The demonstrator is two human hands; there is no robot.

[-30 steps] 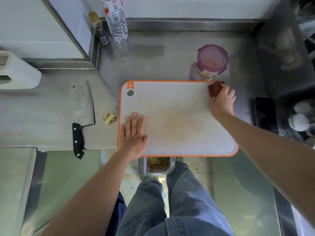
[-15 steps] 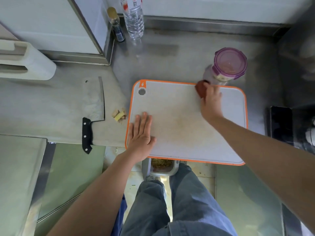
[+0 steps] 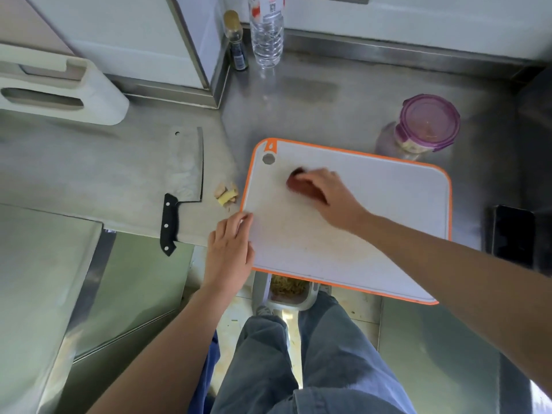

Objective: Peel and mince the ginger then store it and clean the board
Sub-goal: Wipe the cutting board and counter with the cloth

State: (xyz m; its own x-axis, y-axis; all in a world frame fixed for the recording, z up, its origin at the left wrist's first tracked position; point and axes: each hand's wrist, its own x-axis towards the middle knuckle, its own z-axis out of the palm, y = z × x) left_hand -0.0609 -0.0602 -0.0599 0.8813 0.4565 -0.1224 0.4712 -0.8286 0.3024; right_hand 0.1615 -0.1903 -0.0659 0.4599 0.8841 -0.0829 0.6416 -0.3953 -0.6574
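A white cutting board [image 3: 373, 210] with an orange rim lies on the steel counter, its near edge hanging over the counter front. My right hand [image 3: 331, 195] presses a dark red cloth [image 3: 298, 183] onto the board's upper left part. At the board's left edge, my left hand [image 3: 230, 249] grips the rim with curled fingers. A clear jar with a purple lid [image 3: 424, 127] holding minced ginger stands behind the board's far right corner. Ginger scraps [image 3: 227, 195] lie on the counter just left of the board.
A cleaver [image 3: 183, 177] with a black handle lies left of the scraps. A water bottle [image 3: 267, 34] and a small dark bottle [image 3: 236, 43] stand at the back wall. A bin [image 3: 286, 291] with peelings sits on the floor below the board. A black phone [image 3: 512, 234] lies at the right.
My right hand has swept the cloth from the board's far right corner leftward to its upper left. My left hand has slid from flat on the board to gripping its left edge.
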